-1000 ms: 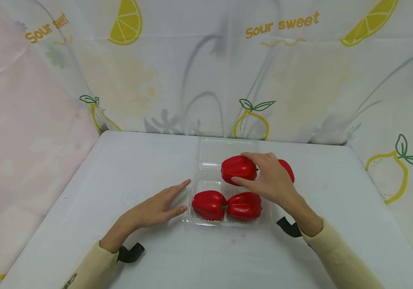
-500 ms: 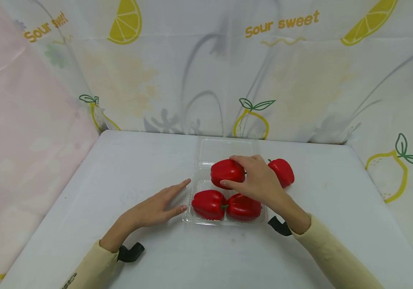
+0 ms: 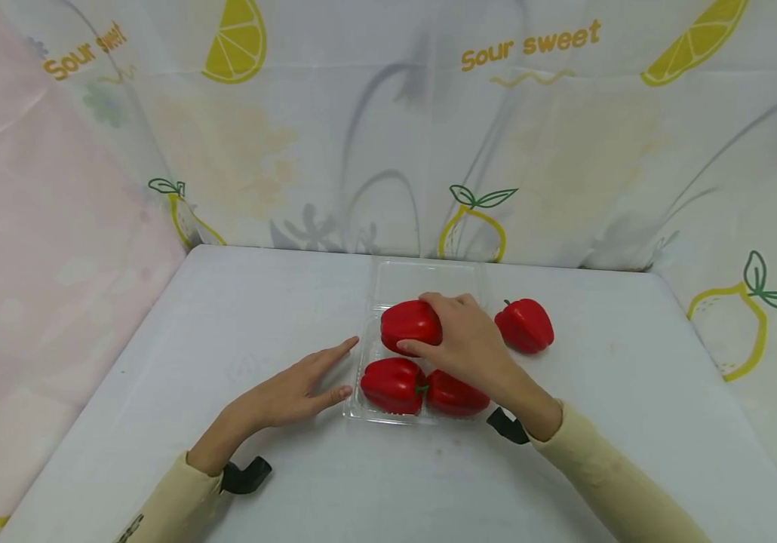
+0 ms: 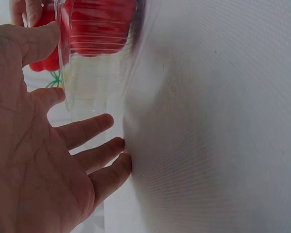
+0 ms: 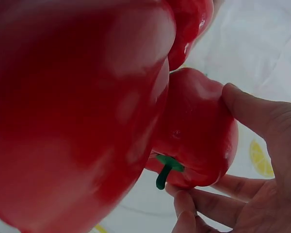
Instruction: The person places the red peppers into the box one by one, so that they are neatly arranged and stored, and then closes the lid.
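Note:
My right hand [image 3: 466, 339] grips a red bell pepper [image 3: 410, 326] between thumb and fingers, over the back left part of a clear plastic clamshell box [image 3: 368, 413]. In the right wrist view the held pepper [image 5: 196, 128] shows its green stem. Two more red peppers lie in the box's front row, the left one [image 3: 391, 385] whole in view and the right one [image 3: 455, 394] partly behind my right wrist. My left hand [image 3: 296, 388] stays beside the box's left wall, fingers spread and holding nothing; the left wrist view shows its thumb and index fingertip [image 4: 57, 94] right at the rim.
The box's lid [image 3: 425, 279] lies folded back toward the rear edge of the white table [image 3: 259, 302]. Another red pepper [image 3: 525, 326] rests on the table to the right of the box. A lemon-printed cloth [image 3: 388, 136] hangs behind.
My right hand has carried its pepper left and slightly toward me, over the back left of the box. The pepper on the table has come fully into view. My left hand has stayed put.

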`<state>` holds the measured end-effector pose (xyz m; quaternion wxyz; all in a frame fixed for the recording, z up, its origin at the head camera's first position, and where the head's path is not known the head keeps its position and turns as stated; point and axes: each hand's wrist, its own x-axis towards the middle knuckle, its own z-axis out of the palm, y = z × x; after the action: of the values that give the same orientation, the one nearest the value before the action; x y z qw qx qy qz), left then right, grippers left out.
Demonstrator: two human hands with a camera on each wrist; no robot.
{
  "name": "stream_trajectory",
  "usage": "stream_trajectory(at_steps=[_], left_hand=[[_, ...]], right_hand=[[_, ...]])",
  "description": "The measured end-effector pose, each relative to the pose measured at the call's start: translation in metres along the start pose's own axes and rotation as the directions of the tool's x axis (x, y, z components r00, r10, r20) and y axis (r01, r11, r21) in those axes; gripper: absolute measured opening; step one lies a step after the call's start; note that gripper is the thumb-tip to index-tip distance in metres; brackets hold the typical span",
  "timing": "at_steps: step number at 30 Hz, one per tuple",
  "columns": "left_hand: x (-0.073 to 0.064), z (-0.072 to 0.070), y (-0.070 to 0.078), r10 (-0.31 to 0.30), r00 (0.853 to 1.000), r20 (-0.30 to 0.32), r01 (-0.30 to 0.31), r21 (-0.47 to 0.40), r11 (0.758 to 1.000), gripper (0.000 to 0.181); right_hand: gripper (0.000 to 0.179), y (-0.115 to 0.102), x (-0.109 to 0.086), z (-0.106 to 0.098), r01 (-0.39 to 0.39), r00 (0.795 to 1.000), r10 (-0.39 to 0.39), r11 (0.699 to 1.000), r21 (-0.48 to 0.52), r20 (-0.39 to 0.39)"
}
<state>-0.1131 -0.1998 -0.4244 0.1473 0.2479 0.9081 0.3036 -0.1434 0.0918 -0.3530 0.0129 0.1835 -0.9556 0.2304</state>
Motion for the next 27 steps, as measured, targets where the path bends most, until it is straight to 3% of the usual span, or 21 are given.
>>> stream_trajectory(at_steps=[17, 27], left_hand=[[0.000, -0.001, 0.002, 0.015, 1.000, -0.005, -0.015, -0.008, 1.000, 0.076], [0.000, 0.001, 0.001, 0.007, 1.000, -0.006, -0.007, -0.010, 1.000, 0.076]], right_hand=[[0.079, -0.012, 0.006, 0.011, -0.040, 0.999, 0.041, 0.999, -0.005, 0.021], [0.069, -0.016, 0.008, 0.014, -0.027, 0.999, 0.026, 1.000, 0.007, 0.024]])
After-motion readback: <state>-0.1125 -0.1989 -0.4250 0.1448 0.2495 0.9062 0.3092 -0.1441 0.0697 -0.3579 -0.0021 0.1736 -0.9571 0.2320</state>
